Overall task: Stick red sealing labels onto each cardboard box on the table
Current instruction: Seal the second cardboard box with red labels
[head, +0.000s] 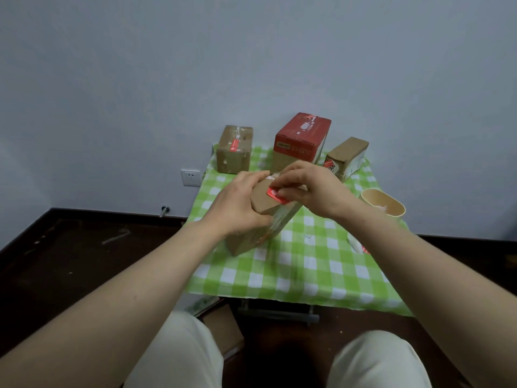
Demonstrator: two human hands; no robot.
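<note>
cardboard box (261,204), long and brown, stands tilted near the middle of the desk (321,301). its upper end is raised and its lower end is down by the checked cloth (307,264), where the picture blurs. a red sealing label (275,195) lies across the far edge of that upper end, partly covered by fingers. the left grip (240,205) is curled round the box's left side, thumb on the near face, and holds it steady. the right grip (310,189) comes in from the right with its fingers bent, and thumb and fingertips pinch the label against the box top.

3 more boxes stand along the back of the desk, well apart from the held one. the back-left box (234,155) is brown and already carries a red strip (234,143) on its top. the red-topped box (300,138) is the tallest and stands just behind the grips. the back-right box (348,156) lies tilted with its printed end facing forward. a tan paper cup (383,205) lies on its side at the right edge, its mouth toward the camera. near it, a white sheet with a bit of red (361,246) rests on the cloth; i cannot tell what it is.

a wall socket (191,177) sits left of the desk, above the dark floor (70,247). a piece of cardboard (223,329) lies under the desk's near edge, beside knees in pale trousers (181,357).
</note>
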